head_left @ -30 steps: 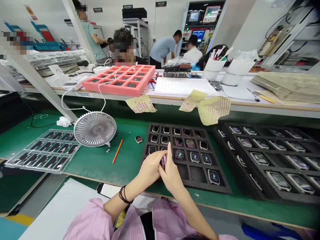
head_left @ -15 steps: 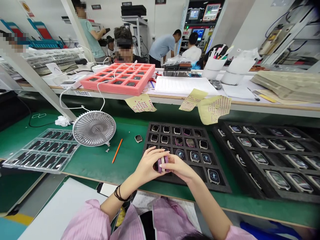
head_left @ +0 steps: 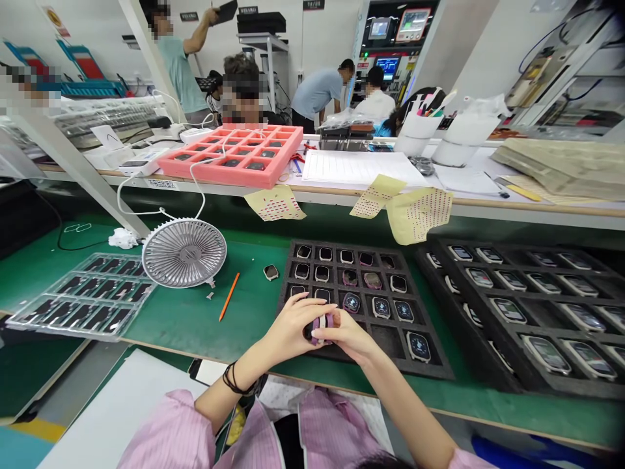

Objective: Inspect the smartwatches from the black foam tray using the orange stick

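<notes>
Two hands press together, the left hand and right hand pinching a purple-strapped smartwatch. They hover over a black foam tray.

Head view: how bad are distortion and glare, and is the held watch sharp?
Head view: strong wide-angle bowing, with the white post leaning and the bench edge curving; glare on the watch screens in the right-hand foam tray; the purple-banded watch looks fairly sharp.
</notes>
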Demonstrator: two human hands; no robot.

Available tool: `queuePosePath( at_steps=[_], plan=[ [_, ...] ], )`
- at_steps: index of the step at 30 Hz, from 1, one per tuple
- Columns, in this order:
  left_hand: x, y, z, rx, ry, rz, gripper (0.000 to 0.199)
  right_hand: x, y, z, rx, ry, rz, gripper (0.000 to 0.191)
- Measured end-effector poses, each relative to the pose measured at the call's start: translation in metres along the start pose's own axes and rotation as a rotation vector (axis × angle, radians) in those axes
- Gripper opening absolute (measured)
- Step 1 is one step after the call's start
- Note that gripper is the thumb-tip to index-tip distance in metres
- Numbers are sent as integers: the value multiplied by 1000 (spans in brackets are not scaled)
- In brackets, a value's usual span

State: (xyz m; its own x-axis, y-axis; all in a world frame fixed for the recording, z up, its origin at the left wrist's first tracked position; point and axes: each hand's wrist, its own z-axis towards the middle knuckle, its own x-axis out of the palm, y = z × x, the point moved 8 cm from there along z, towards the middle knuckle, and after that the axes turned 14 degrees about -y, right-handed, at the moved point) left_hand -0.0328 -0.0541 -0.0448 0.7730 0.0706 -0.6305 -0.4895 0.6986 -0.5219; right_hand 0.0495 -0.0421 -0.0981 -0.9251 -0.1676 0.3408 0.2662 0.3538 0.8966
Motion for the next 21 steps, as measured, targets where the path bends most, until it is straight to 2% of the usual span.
queuePosePath(
  at_steps=[6,10,13,17,21],
  plan=[
    [8,-3,0,3,25,-6,56,-9,-7,0,-16,-65,22,31],
    [11,-7,1,34,51,-23,73,-18,-2,-3,-65,-119,21,28],
    [4,-11,2,56,13,-59,81,-28,-1,-4,-73,-158,34,33],
    [-5,-5,-2,-20,-57,-152,70,-45,-8,-3,-64,-212,49,43],
    [-3,9,-7,-153,-106,-239,44,-55,-14,-3,-68,-269,84,48]
  ],
)
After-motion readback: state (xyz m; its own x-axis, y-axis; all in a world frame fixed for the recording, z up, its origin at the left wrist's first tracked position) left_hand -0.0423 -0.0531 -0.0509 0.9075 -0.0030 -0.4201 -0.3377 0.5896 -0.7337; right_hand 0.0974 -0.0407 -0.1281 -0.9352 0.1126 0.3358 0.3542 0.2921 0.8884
